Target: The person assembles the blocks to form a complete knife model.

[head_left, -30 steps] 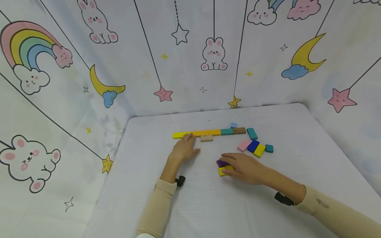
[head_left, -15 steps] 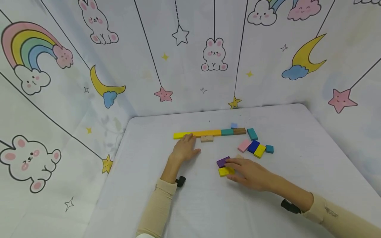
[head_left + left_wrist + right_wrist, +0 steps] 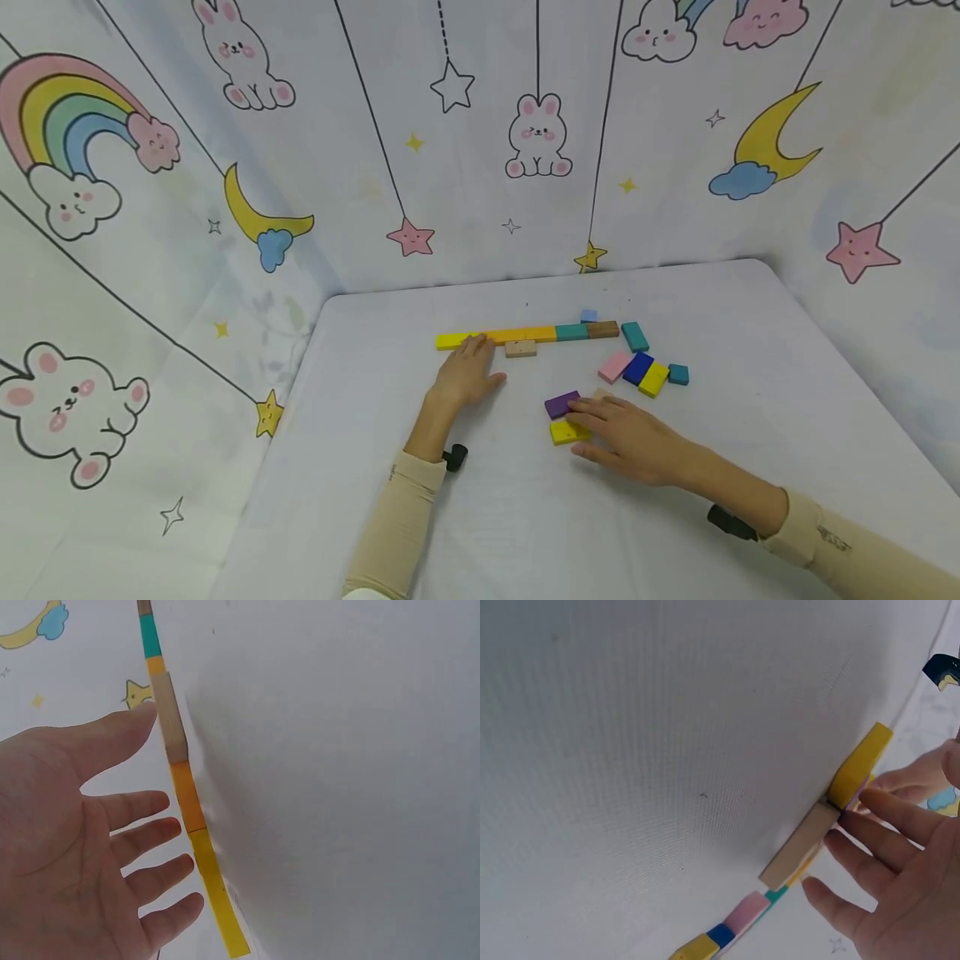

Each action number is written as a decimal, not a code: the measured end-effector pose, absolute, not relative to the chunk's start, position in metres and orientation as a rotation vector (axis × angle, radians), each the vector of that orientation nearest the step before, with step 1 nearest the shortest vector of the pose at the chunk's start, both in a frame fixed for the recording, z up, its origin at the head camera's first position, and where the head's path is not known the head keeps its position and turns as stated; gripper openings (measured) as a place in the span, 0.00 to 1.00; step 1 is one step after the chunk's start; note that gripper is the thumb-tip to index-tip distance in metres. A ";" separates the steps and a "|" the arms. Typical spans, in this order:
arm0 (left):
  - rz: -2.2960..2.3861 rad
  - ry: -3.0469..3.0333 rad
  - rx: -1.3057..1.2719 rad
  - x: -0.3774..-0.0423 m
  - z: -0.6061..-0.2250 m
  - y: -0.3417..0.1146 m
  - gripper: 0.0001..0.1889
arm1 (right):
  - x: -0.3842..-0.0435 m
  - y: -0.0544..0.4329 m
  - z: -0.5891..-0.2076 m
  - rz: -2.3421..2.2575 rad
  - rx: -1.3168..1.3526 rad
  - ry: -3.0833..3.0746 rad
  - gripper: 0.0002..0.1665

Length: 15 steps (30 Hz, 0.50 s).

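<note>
In the head view, a row of end-to-end wooden blocks runs along the far part of the table: a yellow block (image 3: 450, 342), orange ones (image 3: 532, 334), a teal block (image 3: 572, 332) and a brown block (image 3: 602, 329). My left hand (image 3: 467, 373) lies at the row's yellow end, fingers extended and fingertips right at the blocks. A plain wood block (image 3: 521, 348) sits in front of the row. Nearer me, my right hand (image 3: 633, 440) rests with relaxed fingers over a purple block (image 3: 562, 405), a yellow block (image 3: 570, 432) and a tan block (image 3: 801, 846), partly covering them.
Right of the row lie a teal block (image 3: 635, 337), a pink block (image 3: 615, 367), a dark blue block (image 3: 638, 368), another yellow block (image 3: 654, 379) and a small teal cube (image 3: 678, 374). A light blue block (image 3: 589, 316) sits behind the row. A patterned backdrop (image 3: 480, 183) rises behind the table.
My right hand has drawn back slightly right and toward me, uncovering more of the purple block and part of the tan block. My left hand has stayed in place.
</note>
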<state>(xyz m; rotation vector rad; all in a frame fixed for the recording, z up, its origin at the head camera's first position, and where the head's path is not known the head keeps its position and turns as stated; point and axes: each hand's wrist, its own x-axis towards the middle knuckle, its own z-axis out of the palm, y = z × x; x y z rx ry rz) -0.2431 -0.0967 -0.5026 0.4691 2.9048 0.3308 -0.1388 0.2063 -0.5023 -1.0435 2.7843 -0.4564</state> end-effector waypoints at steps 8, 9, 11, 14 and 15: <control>0.381 2.890 0.507 -0.246 -0.509 -0.097 0.38 | -0.145 0.202 -0.505 -0.382 -1.073 2.799 0.35; 0.381 2.887 0.507 -0.247 -0.510 -0.097 0.38 | -0.146 0.202 -0.505 -0.373 -1.071 2.801 0.35; 0.381 2.885 0.511 -0.248 -0.512 -0.098 0.37 | -0.149 0.200 -0.505 -0.344 -1.066 2.808 0.35; 0.370 2.887 0.525 -0.249 -0.513 -0.099 0.36 | -0.152 0.198 -0.504 -0.304 -1.063 2.816 0.36; 0.367 2.889 0.529 -0.249 -0.513 -0.099 0.36 | -0.154 0.198 -0.504 -0.285 -1.066 2.818 0.36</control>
